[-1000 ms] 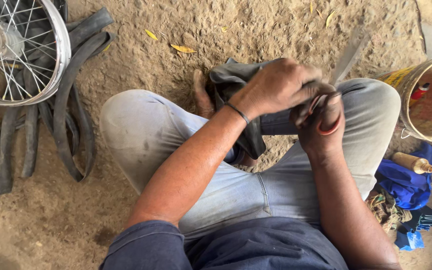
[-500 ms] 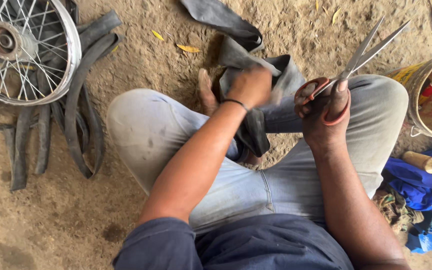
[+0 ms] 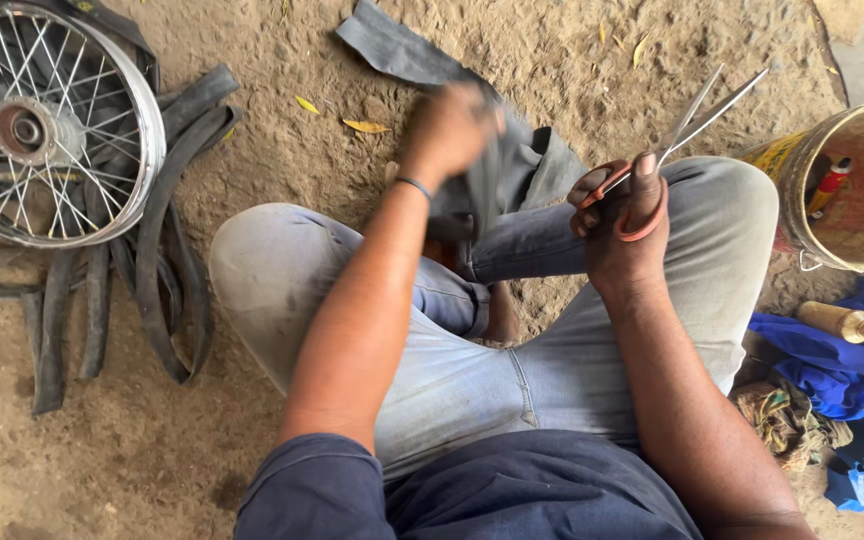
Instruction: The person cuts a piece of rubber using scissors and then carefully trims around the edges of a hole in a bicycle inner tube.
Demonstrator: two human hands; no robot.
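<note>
While the left hand (image 3: 449,130) grips the rubber strip (image 3: 512,165), pulling it taut would help; the right hand (image 3: 624,225) holds open scissors (image 3: 687,125).

A spoked wheel (image 3: 47,125) lies left; a bucket (image 3: 857,185) stands right.

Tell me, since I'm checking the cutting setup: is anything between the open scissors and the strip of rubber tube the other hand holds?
Nothing visible. The scissors in the right hand are open, blades pointing up and away. The rubber strip, gripped by the left hand, lies just left of them, with only bare sandy ground between.
</note>
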